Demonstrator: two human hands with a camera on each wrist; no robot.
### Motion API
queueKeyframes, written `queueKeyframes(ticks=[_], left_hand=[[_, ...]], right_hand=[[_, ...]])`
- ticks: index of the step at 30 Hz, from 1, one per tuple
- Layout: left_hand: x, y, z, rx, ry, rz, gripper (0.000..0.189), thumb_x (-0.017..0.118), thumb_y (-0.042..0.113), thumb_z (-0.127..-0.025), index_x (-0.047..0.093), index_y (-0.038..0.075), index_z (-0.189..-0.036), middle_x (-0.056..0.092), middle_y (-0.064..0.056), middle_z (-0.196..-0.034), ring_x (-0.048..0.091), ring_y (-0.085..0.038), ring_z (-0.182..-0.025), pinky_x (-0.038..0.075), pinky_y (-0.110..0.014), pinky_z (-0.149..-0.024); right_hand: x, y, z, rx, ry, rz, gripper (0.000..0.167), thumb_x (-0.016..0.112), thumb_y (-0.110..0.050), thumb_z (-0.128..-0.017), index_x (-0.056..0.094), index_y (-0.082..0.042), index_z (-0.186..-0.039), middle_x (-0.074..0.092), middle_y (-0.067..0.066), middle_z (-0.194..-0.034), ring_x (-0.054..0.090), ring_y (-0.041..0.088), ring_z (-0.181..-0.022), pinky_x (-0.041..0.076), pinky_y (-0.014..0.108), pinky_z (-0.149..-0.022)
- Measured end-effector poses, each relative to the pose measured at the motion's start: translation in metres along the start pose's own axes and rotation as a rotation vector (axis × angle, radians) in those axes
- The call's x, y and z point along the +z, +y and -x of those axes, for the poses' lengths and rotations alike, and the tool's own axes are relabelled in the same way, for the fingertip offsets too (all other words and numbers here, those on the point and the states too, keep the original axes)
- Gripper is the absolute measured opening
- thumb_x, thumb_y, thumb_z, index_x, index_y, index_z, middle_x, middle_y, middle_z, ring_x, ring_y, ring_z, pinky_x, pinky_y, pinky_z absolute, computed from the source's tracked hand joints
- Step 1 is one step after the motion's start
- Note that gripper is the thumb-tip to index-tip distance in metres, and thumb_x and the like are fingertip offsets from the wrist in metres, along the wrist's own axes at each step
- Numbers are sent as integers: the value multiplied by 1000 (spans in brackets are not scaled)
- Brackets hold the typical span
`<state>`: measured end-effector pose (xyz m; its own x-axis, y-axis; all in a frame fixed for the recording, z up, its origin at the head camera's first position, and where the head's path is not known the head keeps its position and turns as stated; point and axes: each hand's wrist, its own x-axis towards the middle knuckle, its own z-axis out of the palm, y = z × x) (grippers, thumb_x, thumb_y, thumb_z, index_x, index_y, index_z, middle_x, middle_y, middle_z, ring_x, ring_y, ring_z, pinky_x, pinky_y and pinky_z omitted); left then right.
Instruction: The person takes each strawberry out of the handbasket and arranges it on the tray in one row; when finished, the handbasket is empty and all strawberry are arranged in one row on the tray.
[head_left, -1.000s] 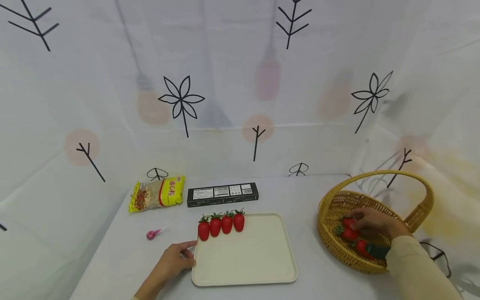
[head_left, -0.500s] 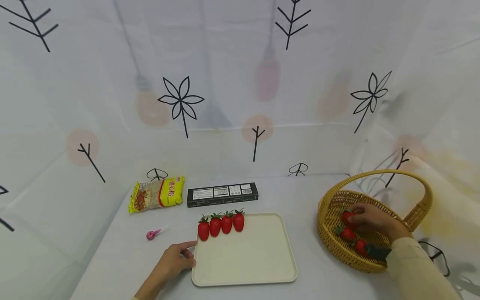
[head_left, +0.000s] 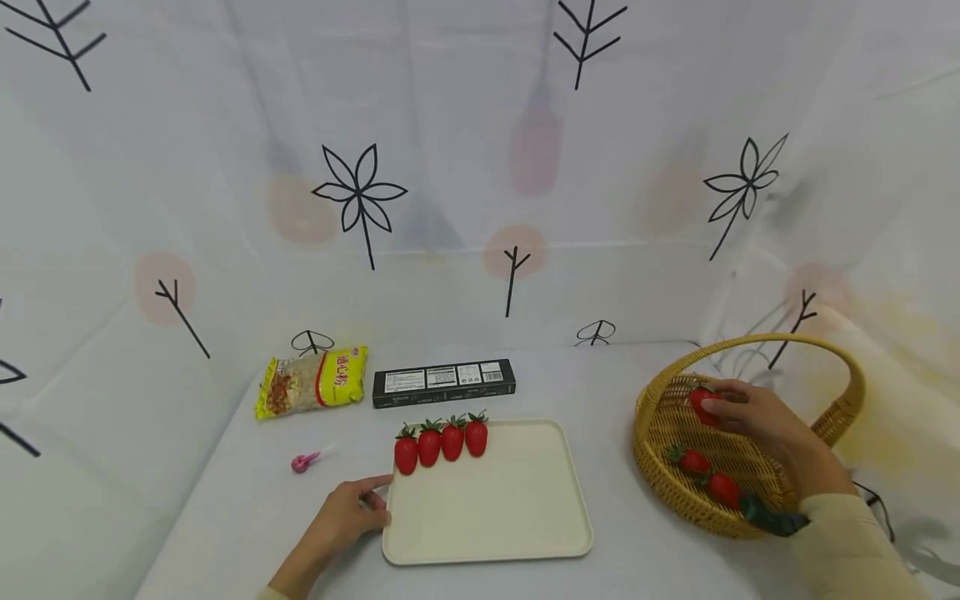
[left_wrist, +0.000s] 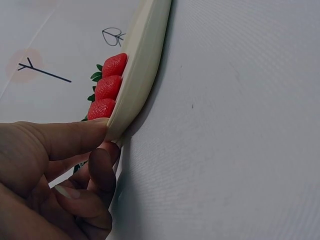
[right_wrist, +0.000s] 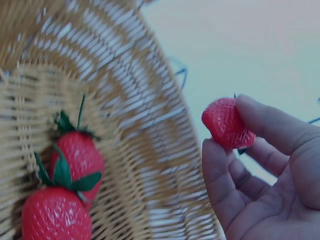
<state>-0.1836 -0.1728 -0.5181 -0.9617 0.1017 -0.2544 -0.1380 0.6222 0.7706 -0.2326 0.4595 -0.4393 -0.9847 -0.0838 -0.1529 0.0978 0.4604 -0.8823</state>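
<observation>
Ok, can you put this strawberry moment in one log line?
left hand: touching tray | right hand: pinching one strawberry | on tray: four strawberries in a row | in basket: two strawberries visible

Blurry basket (right_wrist: 135, 115) and 1 strawberry (right_wrist: 56, 215) partly outside the right wrist view

Yellow bag (head_left: 311, 383): I make out red Chinese characters (head_left: 342, 371), 通心粉 as best I can read.
Black box (head_left: 444, 398): I see white panels (head_left: 404, 381) and a barcode (head_left: 492, 376), print too small for me.
</observation>
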Motion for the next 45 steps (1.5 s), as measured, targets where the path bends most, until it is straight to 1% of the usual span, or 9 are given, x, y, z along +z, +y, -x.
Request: queueKeyframes(ticks=[6,13,15,17,21,25,30,36,45], left_hand=[[-1,-2,0,-3,-9,-11,59,80,6,-79,64,4,-136,62,-1,-83,53,-18,-78,43,-33,-68],[-1,-2,1,-11,-12,-21,58,80,7,-80,64,4,-136,62,-1,-84,54,-18,-78,44,-33,-68],[-1,-2,1,-10,-9,-15,58,80,6,-80,64,4,-136,62,-1,-84,54,-18,-78,44,-33,-68],[-1,-2,0,-7,-4,-17,59,80,5,-79,65,5,-136,62,-1,-84,54,-18,-78,44,-33,-68],[-2,0,-2,15,9,-19,60,80,4,-78,65,5,-135,63,-1,-84,54,-18,-79,44,-33,-68],[-3,1,-2,24,17,-18,59,81,4,-78,66,5,-135,63,0,-83,54,-17,-79,44,-33,-68],[-3,1,-2,23,17,-10,58,80,3,-78,66,4,-134,63,-1,-84,54,-18,-79,45,-33,-67],[-1,-2,-3,14,25,-6,58,80,4,-78,66,6,-135,63,-1,-83,54,-18,-79,44,-32,-67],[0,-1,-1,-1,14,4,59,81,6,-79,65,6,-135,63,-1,-85,54,-18,-80,44,-32,-67]], right_hand=[[7,-16,22,31,33,-23,80,62,-33,-102,21,11,-154,55,5,-127,66,2,-99,55,25,-86],[12,-36,46,-11,30,46,76,62,-31,-102,24,10,-154,57,13,-128,69,9,-100,55,26,-84],[14,-41,54,-29,23,49,73,62,-28,-102,27,10,-153,60,9,-125,68,8,-100,56,27,-83],[16,-45,61,-64,22,36,63,62,-22,-102,33,7,-150,64,2,-118,69,9,-98,56,27,-82],[23,-56,75,-193,23,0,37,60,-7,-101,51,-9,-137,69,-7,-110,70,12,-96,57,27,-80],[36,-79,83,-332,22,12,37,58,0,-100,57,-17,-132,71,-6,-109,69,12,-95,56,25,-80],[59,-110,80,-402,32,-20,38,57,2,-100,57,-13,-135,72,-5,-108,69,11,-94,56,24,-80],[88,-138,67,-366,76,-35,40,64,-12,-100,55,-12,-138,70,-6,-113,68,12,-98,56,24,-82],[126,-150,35,-340,49,-134,46,70,-16,-97,54,0,-137,64,6,-115,69,17,-98,57,28,-84]])
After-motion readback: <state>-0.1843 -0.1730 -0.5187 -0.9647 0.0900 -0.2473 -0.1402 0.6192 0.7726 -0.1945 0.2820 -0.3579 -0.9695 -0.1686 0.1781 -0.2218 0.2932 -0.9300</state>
